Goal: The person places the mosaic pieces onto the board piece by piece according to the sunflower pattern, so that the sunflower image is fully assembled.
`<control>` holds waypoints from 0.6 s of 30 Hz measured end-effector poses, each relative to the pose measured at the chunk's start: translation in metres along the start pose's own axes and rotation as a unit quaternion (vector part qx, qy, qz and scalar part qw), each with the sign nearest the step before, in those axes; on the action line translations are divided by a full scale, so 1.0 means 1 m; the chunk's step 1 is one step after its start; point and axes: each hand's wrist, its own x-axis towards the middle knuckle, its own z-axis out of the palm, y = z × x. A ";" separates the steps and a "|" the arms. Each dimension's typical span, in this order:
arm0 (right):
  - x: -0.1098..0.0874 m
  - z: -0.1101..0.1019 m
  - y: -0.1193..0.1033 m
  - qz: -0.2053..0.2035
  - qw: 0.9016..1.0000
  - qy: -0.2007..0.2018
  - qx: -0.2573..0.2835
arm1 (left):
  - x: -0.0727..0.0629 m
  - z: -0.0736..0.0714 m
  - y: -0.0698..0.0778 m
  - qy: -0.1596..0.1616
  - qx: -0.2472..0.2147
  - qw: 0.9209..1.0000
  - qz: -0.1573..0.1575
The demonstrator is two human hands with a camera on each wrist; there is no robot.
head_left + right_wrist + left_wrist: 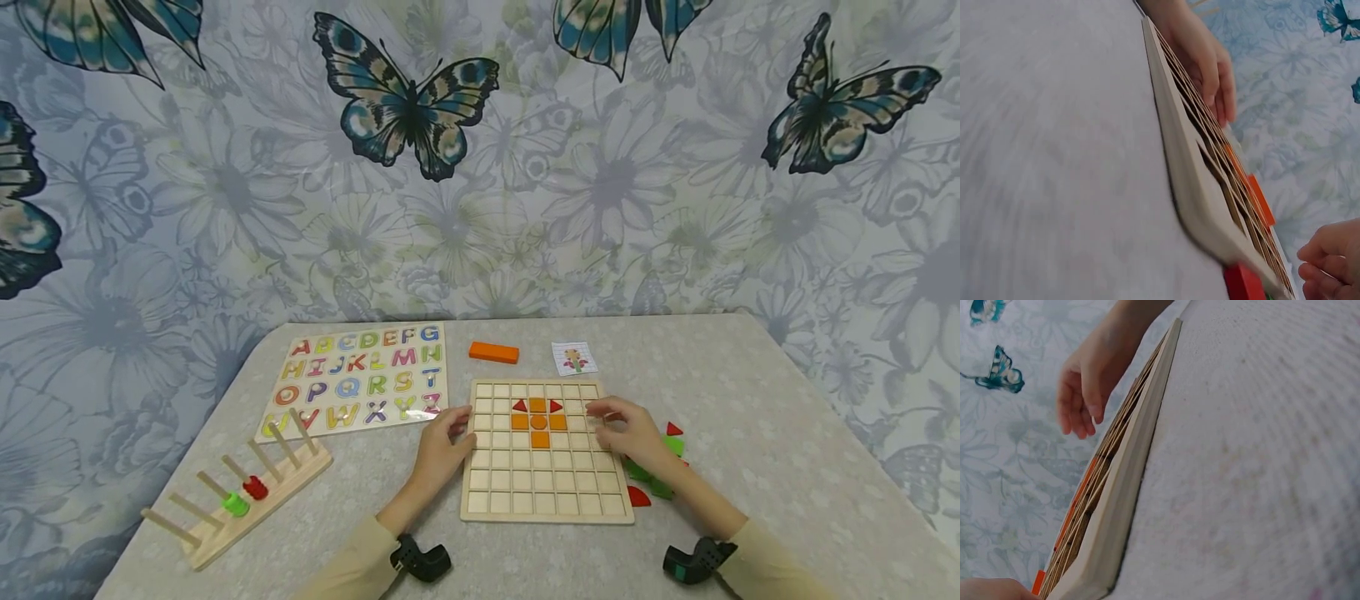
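Note:
A wooden grid board (547, 506) lies on the table between the two hands. Near its upper middle sit several orange squares (537, 404), an orange circle (538, 422) and two red triangles (556, 407). My left hand (442, 446) is at the board's left edge, thumb and fingertips touching its rim, fingers loosely bent. Over the board's right edge is my right hand (630, 429); its fingers hang loosely curled, and the left wrist view shows that hand (1094, 375) raised above the board with nothing visible in it.
Green and red pieces (667, 467) lie beside the board, partly under the right forearm. Behind the board are an orange block (493, 352) and a small picture card (574, 358). An alphabet board (360, 375) and a peg stand (262, 504) with green and red beads are at left.

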 end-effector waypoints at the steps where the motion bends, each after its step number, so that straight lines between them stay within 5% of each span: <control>1: -0.002 -0.004 0.002 -0.002 1.000 0.004 -0.010 | 0.000 0.000 0.000 0.000 0.000 1.000 0.000; 10: -0.022 -0.040 0.019 0.030 0.998 -0.023 -0.049 | 0.000 0.000 -0.001 0.003 0.002 1.000 -0.002; 18: -0.033 -0.050 0.024 0.040 0.997 -0.023 -0.056 | 0.000 0.001 -0.003 0.001 0.003 1.000 0.004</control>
